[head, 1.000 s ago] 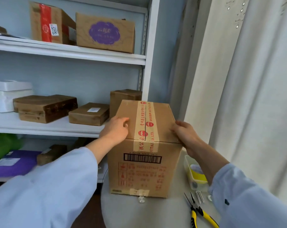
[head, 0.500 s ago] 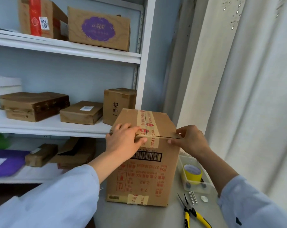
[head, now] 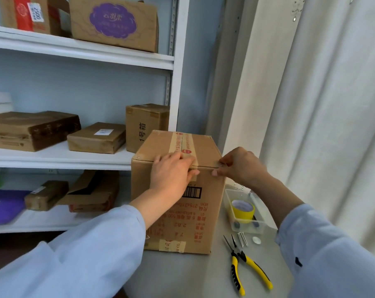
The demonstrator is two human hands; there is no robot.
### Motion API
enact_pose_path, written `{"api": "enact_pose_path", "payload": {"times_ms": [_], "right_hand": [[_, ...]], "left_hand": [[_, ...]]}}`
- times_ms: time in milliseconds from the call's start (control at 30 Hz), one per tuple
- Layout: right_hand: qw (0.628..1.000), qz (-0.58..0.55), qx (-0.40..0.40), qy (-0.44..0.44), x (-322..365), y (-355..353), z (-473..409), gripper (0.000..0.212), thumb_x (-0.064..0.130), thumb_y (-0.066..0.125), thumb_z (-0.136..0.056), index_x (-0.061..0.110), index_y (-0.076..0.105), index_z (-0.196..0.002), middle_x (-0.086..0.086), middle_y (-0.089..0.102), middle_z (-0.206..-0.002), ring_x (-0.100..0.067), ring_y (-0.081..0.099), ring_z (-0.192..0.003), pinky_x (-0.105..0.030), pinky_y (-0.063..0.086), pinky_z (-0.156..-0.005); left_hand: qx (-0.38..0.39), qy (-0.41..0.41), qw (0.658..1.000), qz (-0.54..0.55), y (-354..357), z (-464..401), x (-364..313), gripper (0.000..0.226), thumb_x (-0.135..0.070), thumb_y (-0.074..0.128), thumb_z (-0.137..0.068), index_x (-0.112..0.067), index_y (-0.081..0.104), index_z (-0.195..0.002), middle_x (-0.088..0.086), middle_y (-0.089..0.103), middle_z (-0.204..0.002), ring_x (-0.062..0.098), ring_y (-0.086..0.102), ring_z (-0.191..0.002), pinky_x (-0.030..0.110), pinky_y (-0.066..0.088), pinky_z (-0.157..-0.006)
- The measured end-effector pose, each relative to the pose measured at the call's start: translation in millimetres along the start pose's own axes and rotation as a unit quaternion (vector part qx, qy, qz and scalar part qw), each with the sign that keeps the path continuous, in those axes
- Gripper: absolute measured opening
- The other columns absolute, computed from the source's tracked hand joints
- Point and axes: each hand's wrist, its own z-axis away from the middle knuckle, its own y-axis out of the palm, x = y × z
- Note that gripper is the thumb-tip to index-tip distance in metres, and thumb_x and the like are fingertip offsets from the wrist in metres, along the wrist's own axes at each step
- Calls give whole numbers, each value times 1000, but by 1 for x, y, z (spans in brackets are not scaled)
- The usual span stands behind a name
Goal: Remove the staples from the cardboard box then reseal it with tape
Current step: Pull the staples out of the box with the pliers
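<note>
The cardboard box [head: 178, 190] stood upright on the grey table [head: 182, 274], just beside the white shelf [head: 79, 158]. My left hand [head: 171, 175] lay over the front top edge of the box, with the fingers bent on the printed tape [head: 183, 145] and the thumb on the front face. My right hand [head: 240, 166] was at the right front corner, its fingertips pinched narrowly on the edge there; whether they held a staple I could not tell. The yellow pliers [head: 246, 267] lay on the table near the box, and the yellow tape roll [head: 243, 209] sat in a clear tray [head: 246, 226].
</note>
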Motion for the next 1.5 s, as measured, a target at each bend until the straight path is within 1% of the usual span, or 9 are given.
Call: {"api": "enact_pose_path", "payload": {"times_ms": [133,300,433,600,833,1100,1200,1367,1500], "right_hand": [[985,-170,-24,0,-21,14,7,51,22,78,-77,17,61,-125,-3,66,-116,-19,61,-109,-40,48,-98],[979,-200,-29,-21,-42,39,21,76,5,66,-83,21,30,-148,-7,61,-123,-23,59,-113,-39,45,-101],[977,-196,-16,77,-76,48,21,60,5,66,-81,15,47,-137,-6,69,-105,-22,66,-96,-41,51,-94],[963,-74,180,187,-119,82,39,20,10,60,-87,-1,66,-103,-12,71,-98,-27,72,-86,-38,59,-75],[953,67,217,199,-149,132,53,31,21,62,-84,12,56,-113,-12,61,-118,-29,60,-110,-35,51,-90],[954,116,206,186,-161,147,69,44,36,59,-89,15,48,-125,-9,49,-132,-28,52,-119,-33,43,-95],[951,101,221,189,-155,137,68,40,32,64,-84,12,51,-115,-11,54,-121,-29,56,-111,-31,44,-83],[945,-57,230,225,-139,102,63,21,11,64,-79,9,47,-68,-8,52,-64,-19,51,-53,-29,49,-59],[943,-174,187,214,-111,57,70,23,2,60,-82,9,50,-63,-6,49,-55,-12,46,-42,-17,41,-40]], "left_hand": [[-51,48,995,72,2,12,-6,42,-24,50,-96,-32,46,-137,-9,45,-143,12,37,-134,38,13,-116],[-117,226,965,64,28,32,-56,35,-8,62,-81,-18,63,-115,1,60,-111,22,55,-107,38,46,-88],[53,102,982,149,50,29,-74,29,-16,47,-91,-24,57,-117,-1,62,-108,20,59,-98,32,46,-71],[334,1,927,173,97,29,-87,29,-14,49,-91,-25,63,-114,3,63,-116,23,59,-107,33,50,-88],[415,-69,882,214,134,39,-96,37,-7,43,-91,-20,57,-122,11,62,-115,29,64,-99,33,54,-69],[431,-104,867,228,147,56,-96,43,-7,42,-93,-20,50,-133,14,56,-124,30,60,-106,36,58,-75],[419,-109,872,231,143,55,-93,43,-13,44,-95,-18,45,-138,13,53,-129,30,59,-108,35,58,-74],[430,-72,855,282,120,55,-95,63,-42,63,-87,-16,39,-139,7,50,-132,25,56,-113,33,55,-77],[357,2,874,331,96,58,-98,65,-48,73,-77,-26,45,-132,-2,54,-127,16,49,-121,24,41,-93]]}}
